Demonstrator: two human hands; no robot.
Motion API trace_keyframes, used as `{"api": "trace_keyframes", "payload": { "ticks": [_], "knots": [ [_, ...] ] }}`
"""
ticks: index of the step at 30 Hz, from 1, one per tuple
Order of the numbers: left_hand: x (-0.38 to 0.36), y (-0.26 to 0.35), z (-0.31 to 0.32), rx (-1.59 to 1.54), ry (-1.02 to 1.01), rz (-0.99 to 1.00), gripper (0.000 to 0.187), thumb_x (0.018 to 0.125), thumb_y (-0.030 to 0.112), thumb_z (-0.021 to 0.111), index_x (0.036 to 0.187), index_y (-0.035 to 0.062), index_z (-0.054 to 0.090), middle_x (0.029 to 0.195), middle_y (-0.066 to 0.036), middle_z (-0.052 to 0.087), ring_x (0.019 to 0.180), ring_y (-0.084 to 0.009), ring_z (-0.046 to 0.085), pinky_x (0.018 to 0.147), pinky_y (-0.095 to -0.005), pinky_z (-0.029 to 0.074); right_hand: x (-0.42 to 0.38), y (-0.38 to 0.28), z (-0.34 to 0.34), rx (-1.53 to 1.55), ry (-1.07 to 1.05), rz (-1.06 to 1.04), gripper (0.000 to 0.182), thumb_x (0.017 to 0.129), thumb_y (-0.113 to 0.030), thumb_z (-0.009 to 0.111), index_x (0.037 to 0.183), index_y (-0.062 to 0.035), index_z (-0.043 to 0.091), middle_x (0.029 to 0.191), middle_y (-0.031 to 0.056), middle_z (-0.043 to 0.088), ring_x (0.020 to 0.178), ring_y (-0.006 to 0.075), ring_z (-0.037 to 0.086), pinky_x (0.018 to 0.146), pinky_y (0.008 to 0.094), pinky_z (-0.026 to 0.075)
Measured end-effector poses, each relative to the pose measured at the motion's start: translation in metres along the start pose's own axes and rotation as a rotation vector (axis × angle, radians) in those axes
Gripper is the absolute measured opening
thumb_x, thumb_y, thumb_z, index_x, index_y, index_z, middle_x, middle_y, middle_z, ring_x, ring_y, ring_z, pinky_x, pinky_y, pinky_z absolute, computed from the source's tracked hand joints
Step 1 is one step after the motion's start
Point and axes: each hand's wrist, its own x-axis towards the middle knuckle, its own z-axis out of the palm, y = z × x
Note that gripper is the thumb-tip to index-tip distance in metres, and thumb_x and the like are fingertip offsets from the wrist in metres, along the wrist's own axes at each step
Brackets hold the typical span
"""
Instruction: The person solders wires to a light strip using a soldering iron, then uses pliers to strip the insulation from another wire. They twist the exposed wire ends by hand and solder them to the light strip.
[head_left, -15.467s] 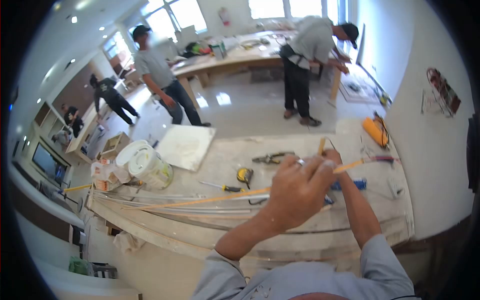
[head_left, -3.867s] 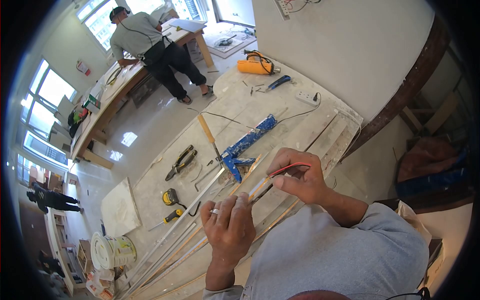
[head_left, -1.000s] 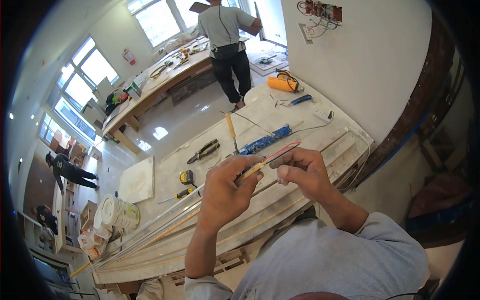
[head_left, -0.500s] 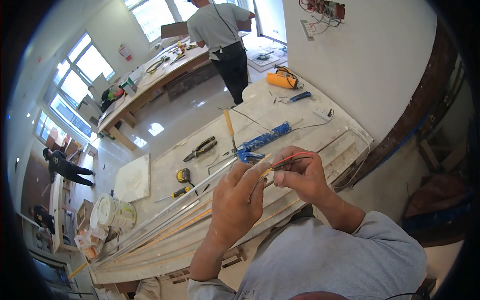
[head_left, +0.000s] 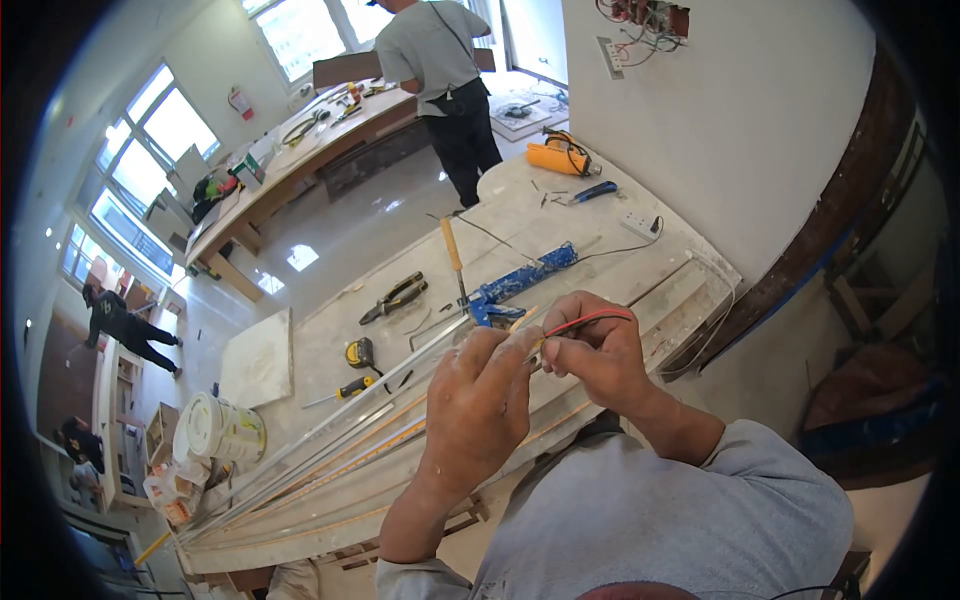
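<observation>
Both my hands meet fingertip to fingertip above the near side of the workbench [head_left: 330, 420]. Between the thumb and fingers of my right hand [head_left: 605, 360] is a pair of red and black wires [head_left: 600, 314], which loops over the knuckles. My left hand [head_left: 475, 395] is closed, pinching what appears to be the yellowish end of an LED strip [head_left: 538, 343] where the wires meet it; my fingers cover most of that spot. Beneath my hands, long aluminium profiles [head_left: 350, 405] and orange-dotted strips run toward the bench's left end. Just beyond lies a blue caulking gun [head_left: 520, 280].
Pliers [head_left: 395, 298], a tape measure [head_left: 360, 353], a screwdriver [head_left: 345, 389], a utility knife [head_left: 595, 192], an orange heat gun [head_left: 560, 157] and a power strip [head_left: 640, 226] lie on the bench. A white bucket [head_left: 225, 428] stands left. One person [head_left: 435, 75] is at the far table.
The red and black wires have shifted within my right hand, and the black one now lies close against the red. My hands stay together; the view has moved slightly.
</observation>
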Motion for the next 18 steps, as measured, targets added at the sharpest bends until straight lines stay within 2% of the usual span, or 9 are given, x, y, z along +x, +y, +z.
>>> {"api": "trace_keyframes", "payload": {
  "ticks": [8, 13, 15, 18],
  "knots": [
    [0.005, -0.004, -0.002, -0.012, -0.012, -0.016, 0.032, 0.081, -0.007, 0.070, 0.112, 0.0030, 0.071, 0.091, -0.013, 0.064, 0.064, -0.0212, 0.065, 0.057, -0.0305, 0.051, 0.005, 0.000, 0.004, 0.016, 0.053, 0.063, 0.010, 0.087, -0.004, 0.066, 0.094, -0.0005, 0.060, 0.076, 0.0063, 0.065, 0.063, 0.0095, 0.061, 0.057, 0.0228, 0.048],
    [0.007, -0.008, 0.000, -0.013, 0.005, -0.024, 0.031, 0.081, -0.007, 0.070, 0.111, 0.0027, 0.071, 0.091, -0.013, 0.065, 0.065, -0.0208, 0.066, 0.057, -0.0300, 0.052, 0.009, 0.005, 0.000, 0.067, 0.056, 0.080, 0.013, 0.086, -0.002, 0.068, 0.097, 0.0021, 0.062, 0.077, 0.0086, 0.066, 0.064, 0.0133, 0.064, 0.057, 0.0255, 0.051],
    [0.006, -0.011, 0.000, -0.070, -0.034, -0.076, 0.039, 0.078, -0.003, 0.070, 0.116, 0.0054, 0.067, 0.092, -0.011, 0.061, 0.075, -0.0311, 0.061, 0.065, -0.0408, 0.049, 0.008, 0.004, -0.002, 0.091, 0.059, 0.086, 0.014, 0.086, -0.001, 0.068, 0.098, 0.0026, 0.063, 0.077, 0.0089, 0.066, 0.064, 0.0142, 0.064, 0.058, 0.0269, 0.053],
    [0.007, -0.014, 0.001, -0.087, -0.038, -0.082, 0.037, 0.078, -0.003, 0.071, 0.115, 0.0051, 0.068, 0.091, -0.011, 0.061, 0.075, -0.0308, 0.062, 0.065, -0.0405, 0.049, 0.008, 0.006, -0.007, 0.115, 0.055, 0.076, 0.014, 0.086, 0.000, 0.069, 0.099, 0.0032, 0.065, 0.077, 0.0093, 0.066, 0.064, 0.0157, 0.064, 0.060, 0.0298, 0.055]
  ]
}}
